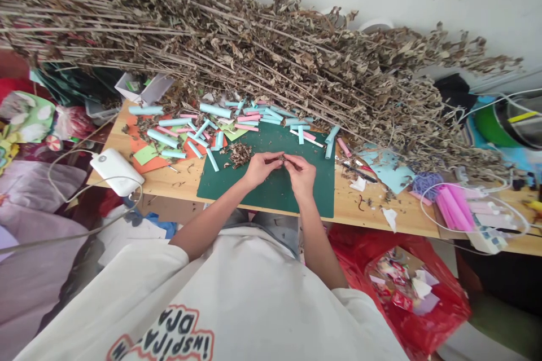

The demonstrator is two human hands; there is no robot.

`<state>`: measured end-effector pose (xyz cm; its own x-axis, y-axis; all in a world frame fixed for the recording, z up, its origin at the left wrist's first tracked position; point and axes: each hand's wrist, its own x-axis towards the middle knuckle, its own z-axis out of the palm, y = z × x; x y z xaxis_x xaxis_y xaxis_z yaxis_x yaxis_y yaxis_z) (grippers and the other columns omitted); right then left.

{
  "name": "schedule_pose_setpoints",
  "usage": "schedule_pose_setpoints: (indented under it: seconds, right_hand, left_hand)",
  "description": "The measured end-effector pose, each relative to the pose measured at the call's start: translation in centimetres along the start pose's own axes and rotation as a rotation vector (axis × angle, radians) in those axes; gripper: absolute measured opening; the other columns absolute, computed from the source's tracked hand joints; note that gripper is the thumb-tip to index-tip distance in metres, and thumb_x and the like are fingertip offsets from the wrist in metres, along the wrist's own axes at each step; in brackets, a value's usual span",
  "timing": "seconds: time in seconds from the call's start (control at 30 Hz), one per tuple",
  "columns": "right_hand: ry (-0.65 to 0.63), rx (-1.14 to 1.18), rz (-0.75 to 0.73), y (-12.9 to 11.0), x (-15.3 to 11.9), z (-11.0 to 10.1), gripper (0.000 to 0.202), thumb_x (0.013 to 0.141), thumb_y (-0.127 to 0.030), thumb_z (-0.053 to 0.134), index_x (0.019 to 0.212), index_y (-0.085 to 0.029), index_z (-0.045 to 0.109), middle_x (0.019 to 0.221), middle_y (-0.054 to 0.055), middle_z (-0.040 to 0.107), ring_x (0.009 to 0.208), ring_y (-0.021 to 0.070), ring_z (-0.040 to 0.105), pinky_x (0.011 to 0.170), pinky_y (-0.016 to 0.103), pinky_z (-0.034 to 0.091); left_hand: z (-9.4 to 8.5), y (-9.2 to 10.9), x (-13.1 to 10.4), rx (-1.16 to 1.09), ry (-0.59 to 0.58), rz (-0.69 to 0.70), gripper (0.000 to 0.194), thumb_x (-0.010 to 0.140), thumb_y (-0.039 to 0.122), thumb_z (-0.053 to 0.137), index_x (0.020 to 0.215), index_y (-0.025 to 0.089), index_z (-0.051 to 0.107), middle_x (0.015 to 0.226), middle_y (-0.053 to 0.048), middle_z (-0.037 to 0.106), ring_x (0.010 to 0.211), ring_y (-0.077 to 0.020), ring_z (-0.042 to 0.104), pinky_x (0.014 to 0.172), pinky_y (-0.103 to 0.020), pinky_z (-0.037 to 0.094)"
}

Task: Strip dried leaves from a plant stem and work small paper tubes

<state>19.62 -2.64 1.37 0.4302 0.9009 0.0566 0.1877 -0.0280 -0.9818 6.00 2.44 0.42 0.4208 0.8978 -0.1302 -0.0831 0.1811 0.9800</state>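
My left hand (261,168) and my right hand (301,174) meet above the green cutting mat (271,194), fingertips close together. Both pinch a small brown bit of dried leaf (282,158) between thumb and fingers. Left of my left hand, a small heap of crumbled dried leaves (240,155) lies on the mat. Rolled blue paper tubes (215,110) and several pink paper tubes (249,118) are scattered along the mat's far and left edges. Some of them lie on orange paper (146,149).
Long bundles of dried leafy stalks (254,45) cover the back of the wooden table (406,214). A white power bank (117,172) with a cable sits at the left. At the right are a black pen (359,172), blue paper (392,169) and purple yarn (427,185). A red rubbish bag (444,299) stands below.
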Motion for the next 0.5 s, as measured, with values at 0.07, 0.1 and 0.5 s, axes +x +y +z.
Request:
schedule_pose_setpoints:
  seconds: [0.07, 0.1, 0.5]
  right_hand:
    - [0.033, 0.046, 0.040, -0.2, -0.1, 0.1, 0.022, 0.073, -0.030, 0.069, 0.092, -0.019, 0.075, 0.090, 0.006, 0.074, 0.083, 0.0196, 0.069, 0.081, 0.035, 0.056]
    - [0.052, 0.056, 0.051, -0.3, -0.1, 0.2, 0.022, 0.072, -0.030, 0.070, 0.089, -0.018, 0.074, 0.086, 0.006, 0.074, 0.079, 0.0195, 0.069, 0.079, 0.034, 0.057]
    - [0.000, -0.043, 0.082, -0.9, 0.5, -1.0, 0.017, 0.071, -0.033, 0.070, 0.079, -0.018, 0.073, 0.079, 0.005, 0.074, 0.072, 0.0198, 0.069, 0.072, 0.032, 0.056]
  left_hand:
    - [0.2, 0.1, -0.1, 0.043, -0.003, 0.013, 0.038, 0.078, 0.028, 0.071, 0.111, 0.011, 0.072, 0.100, -0.010, 0.073, 0.078, -0.0164, 0.068, 0.076, -0.031, 0.058]
    - [0.2, 0.1, -0.2, 0.075, -0.005, 0.016, 0.035, 0.080, 0.027, 0.069, 0.110, 0.010, 0.072, 0.100, -0.011, 0.073, 0.076, -0.0159, 0.068, 0.074, -0.030, 0.058]
    - [-0.8, 1.3, -0.5, 0.607, 0.070, 0.189, 0.019, 0.083, 0.017, 0.062, 0.098, 0.014, 0.074, 0.084, -0.005, 0.074, 0.070, -0.0140, 0.066, 0.069, -0.024, 0.052]
